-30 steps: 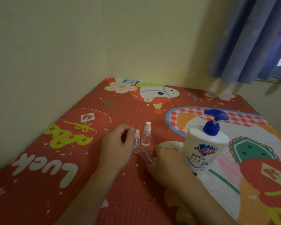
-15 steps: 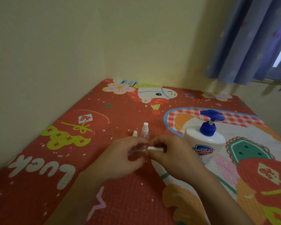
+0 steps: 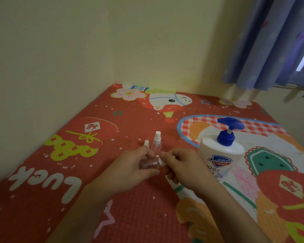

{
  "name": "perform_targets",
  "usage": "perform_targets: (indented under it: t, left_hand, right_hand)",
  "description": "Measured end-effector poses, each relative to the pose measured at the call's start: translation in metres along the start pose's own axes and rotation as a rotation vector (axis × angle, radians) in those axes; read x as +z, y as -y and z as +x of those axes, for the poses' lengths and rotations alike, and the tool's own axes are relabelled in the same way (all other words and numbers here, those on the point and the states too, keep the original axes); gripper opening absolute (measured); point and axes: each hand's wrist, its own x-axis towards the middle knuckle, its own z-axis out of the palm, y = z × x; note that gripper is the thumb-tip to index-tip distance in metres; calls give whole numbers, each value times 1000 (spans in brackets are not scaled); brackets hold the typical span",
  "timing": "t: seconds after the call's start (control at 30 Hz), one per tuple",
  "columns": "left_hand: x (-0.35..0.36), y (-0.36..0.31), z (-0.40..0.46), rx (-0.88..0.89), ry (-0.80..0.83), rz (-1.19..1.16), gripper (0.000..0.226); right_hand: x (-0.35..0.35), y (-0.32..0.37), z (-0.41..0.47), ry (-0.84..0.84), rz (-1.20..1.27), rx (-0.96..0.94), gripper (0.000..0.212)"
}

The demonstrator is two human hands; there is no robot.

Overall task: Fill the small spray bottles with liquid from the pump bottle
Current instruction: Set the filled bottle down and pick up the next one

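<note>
Red cartoon-print surface [image 3: 133, 216] fills yellow wall corner [image 3: 111, 50]; curtain [image 3: 263, 41] at 2 o'clock. Left hand [image 3: 130, 170] fingers grip clear spray bottle [image 3: 148, 164]; right hand [image 3: 184, 166] fingers pinch its cap. Pump bottle [image 3: 221, 155] at 3 o'clock; second spray bottle [image 3: 156, 142] upright at 12 o'clock.

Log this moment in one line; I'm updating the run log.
left hand: holds small spray bottle | right hand: pinches its cap | pump bottle: untouched

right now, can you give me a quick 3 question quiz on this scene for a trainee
1. True or false: the pump bottle lies on its side.
2. Which hand grips the clear body of the held spray bottle? A left hand B right hand
3. Fill in: another spray bottle stands upright on the ___ mat.

Key: 1 false; 2 A; 3 red
</note>
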Motion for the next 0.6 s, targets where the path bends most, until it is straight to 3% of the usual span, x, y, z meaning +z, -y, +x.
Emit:
perform_targets:
  t: [0.37, 0.5, 0.6]
  left_hand:
    - [-4, -4, -1, -45, 28, -145, 18]
    - [-3, -6, -1, -59, 15, -128, 19]
    - [-1, -4, -1, -48, 8, -68, 22]
  right_hand:
    - [-12, -2, 0, 51, -75, -225, 8]
    - [-16, -3, 0, 117, 18, -206, 45]
    - [-10, -2, -1, 85, -15, -129, 44]
